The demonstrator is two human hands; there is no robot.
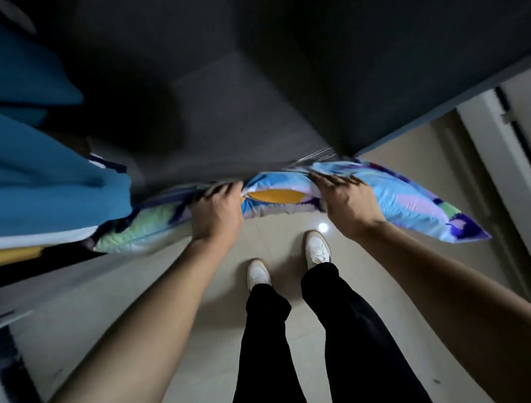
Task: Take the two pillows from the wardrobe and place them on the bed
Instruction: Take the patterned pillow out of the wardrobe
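Observation:
A pillow [410,199] with a bright patchwork cover in light blue, lilac, green and yellow hangs at the front edge of the dark wardrobe [251,113], above the floor. My left hand [217,213] grips its upper edge left of the middle. My right hand [348,204] grips the same edge to the right. The pillow sags between and beyond the hands; its left end sits under the blue clothes. I cannot tell whether one pillow or two are held. The bed is out of view.
Blue garments [33,175] hang at the left inside the wardrobe. Below are the beige tiled floor [169,288], my legs in black trousers and my white shoes [317,249]. A white door frame [504,182] stands at the right.

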